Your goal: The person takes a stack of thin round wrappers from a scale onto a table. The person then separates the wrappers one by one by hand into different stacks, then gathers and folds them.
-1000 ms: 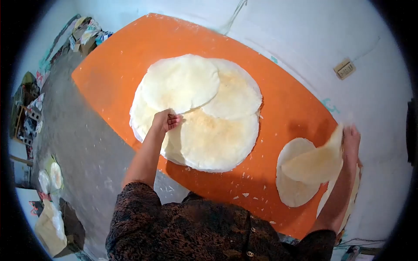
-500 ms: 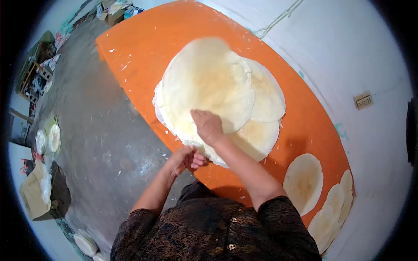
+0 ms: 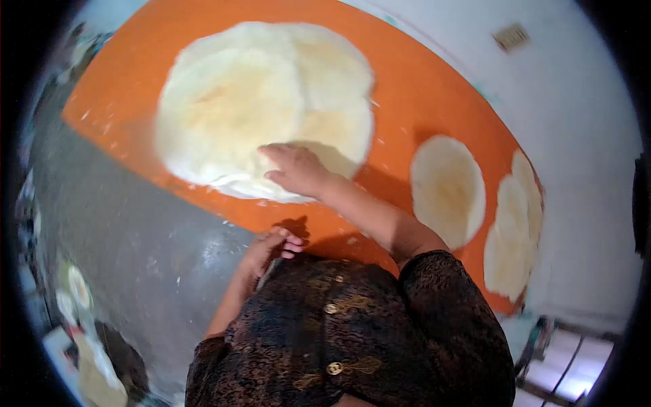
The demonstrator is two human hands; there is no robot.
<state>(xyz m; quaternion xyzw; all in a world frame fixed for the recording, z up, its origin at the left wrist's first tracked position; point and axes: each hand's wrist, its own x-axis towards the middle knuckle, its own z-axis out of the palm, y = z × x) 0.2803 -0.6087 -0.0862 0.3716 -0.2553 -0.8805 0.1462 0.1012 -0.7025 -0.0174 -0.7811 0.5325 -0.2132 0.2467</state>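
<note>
A wide pile of thin round flatbreads [image 3: 234, 102], pale with light brown patches, lies on the orange table [image 3: 390, 74]. My right hand [image 3: 295, 169] rests on the near edge of the pile, its fingers stretched out and the thumb apart. My left hand [image 3: 271, 247] hangs at the table's front edge, close to my body. Its fingers are loosely curled together, with nothing visible in them and no contact with the bread.
One single flatbread [image 3: 447, 193] lies to the right of the pile. Several overlapping flatbreads [image 3: 508, 237] sit at the table's right end. A white wall with a socket [image 3: 510, 37] runs behind the table. Grey floor [image 3: 156, 224] stretches along the left.
The view has turned, so the pile appears farther left and the single flatbread higher. My right hand has slid to the pile's near edge. My left hand has come away from the bread edge.
</note>
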